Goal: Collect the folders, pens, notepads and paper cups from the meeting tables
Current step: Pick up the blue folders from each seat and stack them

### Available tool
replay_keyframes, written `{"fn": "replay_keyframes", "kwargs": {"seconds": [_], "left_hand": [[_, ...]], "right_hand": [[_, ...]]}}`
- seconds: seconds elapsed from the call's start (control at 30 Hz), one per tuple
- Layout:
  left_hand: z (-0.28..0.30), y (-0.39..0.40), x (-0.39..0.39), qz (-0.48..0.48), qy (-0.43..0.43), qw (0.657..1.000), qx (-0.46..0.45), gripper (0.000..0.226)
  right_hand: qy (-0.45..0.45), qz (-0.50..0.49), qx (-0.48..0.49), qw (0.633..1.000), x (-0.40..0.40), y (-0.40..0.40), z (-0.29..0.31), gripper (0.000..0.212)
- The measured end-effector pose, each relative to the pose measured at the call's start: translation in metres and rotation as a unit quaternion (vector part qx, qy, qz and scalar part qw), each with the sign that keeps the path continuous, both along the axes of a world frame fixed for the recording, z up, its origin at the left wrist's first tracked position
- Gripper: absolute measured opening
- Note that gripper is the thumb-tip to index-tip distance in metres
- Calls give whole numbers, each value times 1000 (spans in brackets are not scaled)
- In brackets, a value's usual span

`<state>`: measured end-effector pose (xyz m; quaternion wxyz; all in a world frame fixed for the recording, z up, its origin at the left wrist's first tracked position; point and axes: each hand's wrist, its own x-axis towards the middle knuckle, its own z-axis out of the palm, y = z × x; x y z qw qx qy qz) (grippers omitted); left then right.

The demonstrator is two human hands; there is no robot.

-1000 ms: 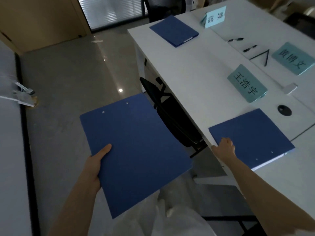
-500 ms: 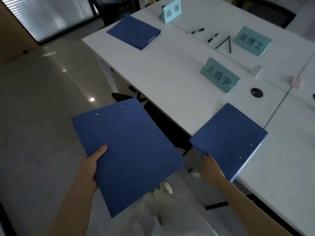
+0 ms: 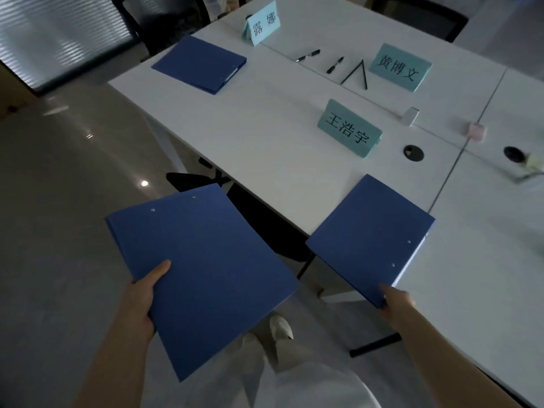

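Observation:
My left hand grips a blue folder by its near left edge, thumb on top, holding it over the floor in front of me. My right hand grips the near corner of a second blue folder, which hangs partly off the front edge of the white meeting table. A third blue folder lies flat at the table's far left. Two black pens lie near the table's middle seam, with two thin dark pens forming a V beside them.
Three teal name cards stand on the table. Two round cable holes and small pale blocks sit further right. A dark office chair is tucked under the table edge; another chair stands at the back.
My right hand has drawn the second folder toward me and past the table edge, shifting its hold to the near corner. The view has turned right. The left hand's folder stays as it was.

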<state>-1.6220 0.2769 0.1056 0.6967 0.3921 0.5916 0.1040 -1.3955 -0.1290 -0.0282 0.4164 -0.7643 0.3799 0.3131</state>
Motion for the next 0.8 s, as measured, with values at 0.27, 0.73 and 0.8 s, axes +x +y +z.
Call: {"fn": "replay_keyframes", "kwargs": {"seconds": [0.27, 0.73, 0.8], "left_hand": [[-1, -1, -5, 4, -8, 1000, 10, 50], [7, -5, -33, 83, -23, 996, 19, 48], [7, -5, -42, 96, -12, 995, 21, 49]], "right_hand": [[-42, -187, 226, 955, 3, 34, 42, 40], [15, -53, 494, 867, -17, 144, 128, 12], [37, 9, 510, 859, -19, 159, 132, 11]]}}
